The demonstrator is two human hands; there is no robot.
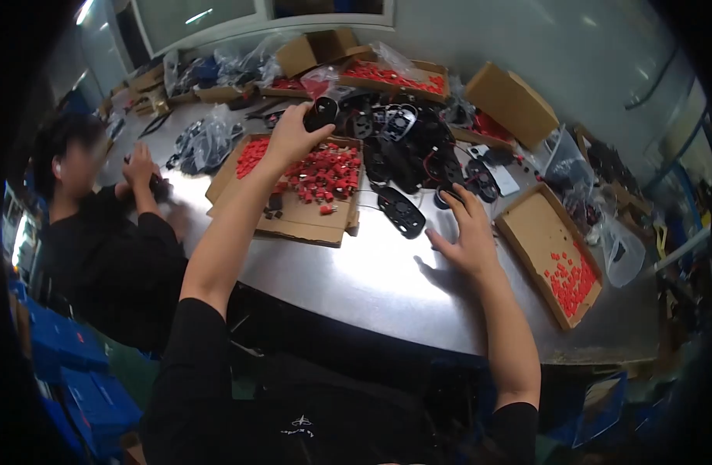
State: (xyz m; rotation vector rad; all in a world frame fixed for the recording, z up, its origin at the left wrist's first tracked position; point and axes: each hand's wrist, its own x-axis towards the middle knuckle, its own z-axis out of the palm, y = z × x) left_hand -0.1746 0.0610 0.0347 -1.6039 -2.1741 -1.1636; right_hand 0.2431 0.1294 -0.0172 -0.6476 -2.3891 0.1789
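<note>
Grasping a black cup-shaped part (322, 116) in the left hand (294, 136), with thumb and fingers wrapped around it. Holding it up over the far side of a cardboard tray (306, 221), on the left half of the worktop (325, 271). Heaped in that tray: small red parts (321, 177).

Holding the right hand (472, 236) loose, with thumb and fingers spread, right of the worktop's middle. Reaching just beside a dark round thing (441, 200); cannot tell whether touching it. Near the right thumb, on the side toward the worktop's near edge: a black oval plate (401, 212). Beyond, toward the far edge: a pile of black parts (406, 159).

Near the worktop's right edge: a shallow cardboard box (533, 225) with red pieces (573, 283) at its near end. Along the far edge: another box (441, 79) of red parts. Seated off the left edge: a co-worker (100, 248) with both hands raised.
</note>
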